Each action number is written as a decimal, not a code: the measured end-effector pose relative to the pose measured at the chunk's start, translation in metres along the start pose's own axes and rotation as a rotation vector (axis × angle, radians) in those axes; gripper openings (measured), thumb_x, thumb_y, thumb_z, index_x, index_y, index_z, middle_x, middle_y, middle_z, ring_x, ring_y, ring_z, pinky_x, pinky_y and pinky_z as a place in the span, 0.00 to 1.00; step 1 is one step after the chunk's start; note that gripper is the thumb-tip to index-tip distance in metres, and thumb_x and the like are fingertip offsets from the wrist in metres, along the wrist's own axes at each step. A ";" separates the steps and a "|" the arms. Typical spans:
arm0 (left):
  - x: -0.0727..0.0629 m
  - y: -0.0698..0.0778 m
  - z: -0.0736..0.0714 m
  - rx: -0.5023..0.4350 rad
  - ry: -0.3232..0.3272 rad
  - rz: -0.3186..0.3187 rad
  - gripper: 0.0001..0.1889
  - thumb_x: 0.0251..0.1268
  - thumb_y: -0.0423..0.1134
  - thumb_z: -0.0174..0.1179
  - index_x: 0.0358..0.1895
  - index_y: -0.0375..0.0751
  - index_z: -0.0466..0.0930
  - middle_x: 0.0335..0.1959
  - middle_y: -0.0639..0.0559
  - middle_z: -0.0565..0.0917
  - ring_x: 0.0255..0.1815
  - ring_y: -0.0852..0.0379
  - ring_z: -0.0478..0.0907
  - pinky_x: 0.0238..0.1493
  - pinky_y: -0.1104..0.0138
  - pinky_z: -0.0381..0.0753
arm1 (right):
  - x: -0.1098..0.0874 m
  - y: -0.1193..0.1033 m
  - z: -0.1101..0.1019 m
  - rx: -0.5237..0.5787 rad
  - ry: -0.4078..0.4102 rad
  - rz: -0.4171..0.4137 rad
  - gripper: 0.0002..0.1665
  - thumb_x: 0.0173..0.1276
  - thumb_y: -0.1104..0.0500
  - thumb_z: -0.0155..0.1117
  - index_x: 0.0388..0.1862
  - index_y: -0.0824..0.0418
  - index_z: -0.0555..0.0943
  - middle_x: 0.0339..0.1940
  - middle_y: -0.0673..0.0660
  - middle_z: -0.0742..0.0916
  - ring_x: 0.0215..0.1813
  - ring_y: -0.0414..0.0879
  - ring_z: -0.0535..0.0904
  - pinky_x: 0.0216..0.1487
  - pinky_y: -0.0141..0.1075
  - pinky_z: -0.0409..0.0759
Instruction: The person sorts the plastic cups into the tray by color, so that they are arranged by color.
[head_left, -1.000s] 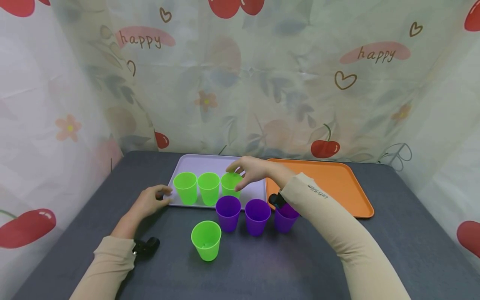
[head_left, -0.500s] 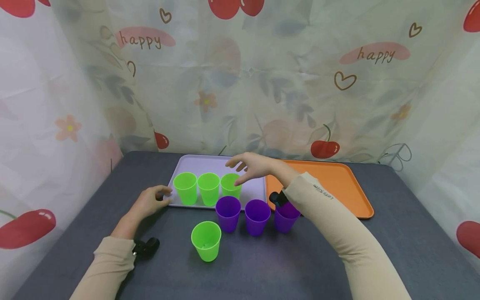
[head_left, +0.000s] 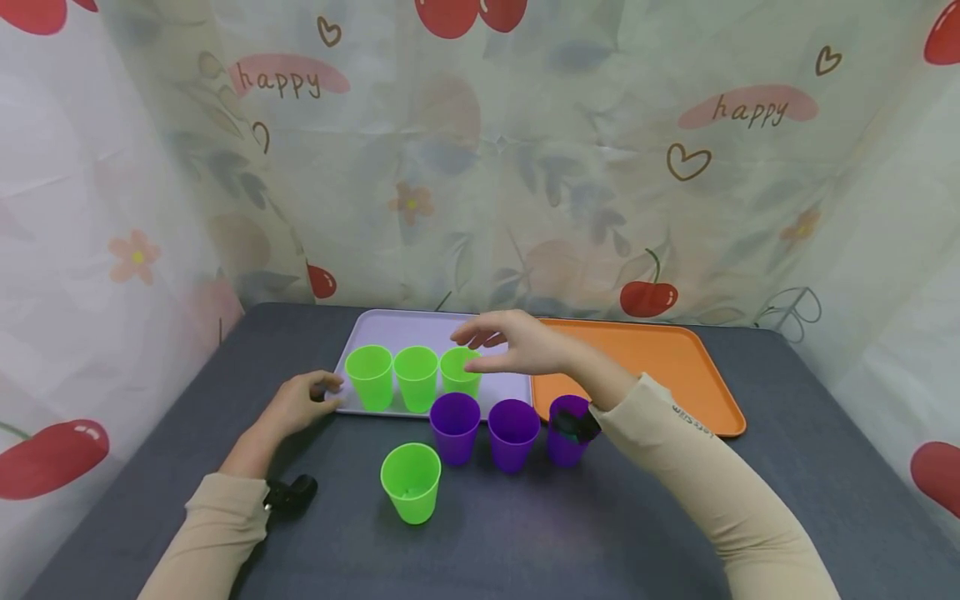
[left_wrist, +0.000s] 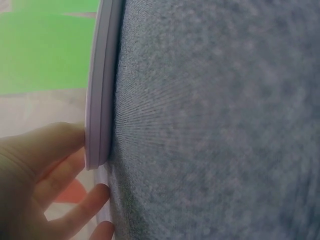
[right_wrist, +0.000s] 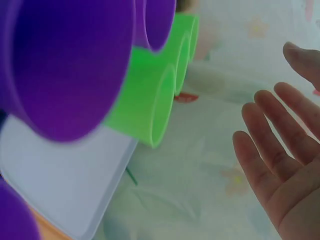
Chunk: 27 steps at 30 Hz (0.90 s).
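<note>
My left hand [head_left: 302, 400] holds the near left corner of the lilac tray [head_left: 498, 404], with the thumb at the tray's rim [left_wrist: 100, 90] in the left wrist view. My right hand [head_left: 517, 342] hovers with spread fingers over the third green cup [head_left: 459, 379], holding nothing. In the right wrist view the right palm [right_wrist: 295, 200] is bare. The other two green cups, the left one [head_left: 370, 379] and the middle one [head_left: 416, 379], stand upright beside it on the tray. Another green cup [head_left: 411, 496] stands on the table nearer me.
Three purple cups, the left [head_left: 455, 442], middle [head_left: 513, 446] and right [head_left: 564, 450], stand in a row before the trays. The right wrist's camera partly covers the right one. An orange tray [head_left: 675, 375] lies right of the lilac tray on the dark table [head_left: 585, 533]. A printed curtain [head_left: 510, 233] hangs behind.
My right hand first had its fingers at the third green cup, then came away from it. Its wrist and forearm have shifted right. My left hand and the cups stay put.
</note>
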<state>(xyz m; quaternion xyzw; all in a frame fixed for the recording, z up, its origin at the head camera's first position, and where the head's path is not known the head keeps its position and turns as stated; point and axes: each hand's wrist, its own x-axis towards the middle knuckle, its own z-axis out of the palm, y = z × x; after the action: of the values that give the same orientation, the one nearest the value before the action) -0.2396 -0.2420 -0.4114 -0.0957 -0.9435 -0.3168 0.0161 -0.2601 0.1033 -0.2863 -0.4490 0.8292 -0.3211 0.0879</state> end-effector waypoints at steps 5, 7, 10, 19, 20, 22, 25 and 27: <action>0.000 0.000 0.000 0.003 -0.001 -0.002 0.16 0.59 0.36 0.61 0.49 0.30 0.77 0.45 0.35 0.82 0.48 0.36 0.77 0.49 0.48 0.75 | -0.011 -0.010 0.015 -0.014 0.015 -0.083 0.22 0.60 0.60 0.66 0.54 0.64 0.77 0.51 0.60 0.84 0.54 0.52 0.80 0.58 0.39 0.77; 0.000 0.000 -0.001 0.004 0.002 -0.002 0.16 0.59 0.35 0.61 0.49 0.30 0.77 0.44 0.35 0.82 0.48 0.36 0.77 0.49 0.48 0.75 | -0.015 -0.013 0.021 -0.031 0.023 -0.123 0.22 0.60 0.60 0.66 0.53 0.64 0.78 0.50 0.59 0.85 0.53 0.50 0.81 0.57 0.37 0.77; 0.000 0.001 -0.001 0.007 0.000 -0.006 0.16 0.59 0.35 0.61 0.49 0.30 0.77 0.44 0.35 0.82 0.48 0.36 0.77 0.49 0.48 0.75 | -0.018 -0.016 0.031 -0.035 0.036 -0.170 0.21 0.60 0.60 0.66 0.52 0.64 0.78 0.48 0.58 0.86 0.52 0.48 0.82 0.56 0.36 0.78; 0.001 0.001 0.000 0.011 -0.011 -0.022 0.16 0.59 0.36 0.61 0.49 0.31 0.77 0.45 0.35 0.82 0.48 0.36 0.77 0.50 0.48 0.75 | -0.026 -0.018 0.057 -0.066 0.101 -0.261 0.21 0.58 0.59 0.68 0.49 0.66 0.79 0.46 0.58 0.86 0.51 0.45 0.81 0.56 0.32 0.76; 0.001 0.001 0.000 0.011 -0.011 -0.022 0.16 0.59 0.36 0.61 0.49 0.31 0.78 0.44 0.35 0.82 0.48 0.36 0.77 0.50 0.48 0.75 | -0.026 -0.018 0.059 -0.066 0.110 -0.269 0.21 0.57 0.59 0.69 0.49 0.66 0.80 0.46 0.58 0.86 0.51 0.45 0.81 0.56 0.31 0.76; 0.001 0.001 0.000 0.010 -0.011 -0.020 0.16 0.59 0.36 0.61 0.49 0.31 0.77 0.45 0.35 0.82 0.48 0.36 0.77 0.50 0.48 0.75 | -0.027 -0.018 0.064 -0.071 0.123 -0.285 0.22 0.56 0.58 0.70 0.49 0.66 0.79 0.46 0.57 0.86 0.51 0.44 0.80 0.55 0.31 0.76; 0.001 0.001 0.000 0.008 -0.011 -0.015 0.16 0.59 0.36 0.61 0.49 0.30 0.77 0.45 0.34 0.82 0.49 0.36 0.77 0.51 0.47 0.75 | -0.028 -0.019 0.070 -0.077 0.115 -0.289 0.24 0.56 0.57 0.70 0.51 0.64 0.78 0.47 0.57 0.85 0.52 0.44 0.80 0.56 0.32 0.75; 0.001 0.001 0.000 0.007 -0.010 -0.011 0.16 0.59 0.35 0.61 0.49 0.30 0.77 0.45 0.34 0.82 0.49 0.36 0.77 0.51 0.47 0.75 | -0.028 -0.021 0.073 -0.086 0.101 -0.275 0.26 0.55 0.55 0.71 0.52 0.63 0.78 0.48 0.56 0.85 0.54 0.44 0.79 0.58 0.33 0.75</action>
<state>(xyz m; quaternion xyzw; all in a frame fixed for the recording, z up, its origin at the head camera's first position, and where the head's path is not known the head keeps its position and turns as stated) -0.2402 -0.2411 -0.4104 -0.0920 -0.9451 -0.3133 0.0099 -0.1975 0.0846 -0.3348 -0.5447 0.7764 -0.3164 -0.0182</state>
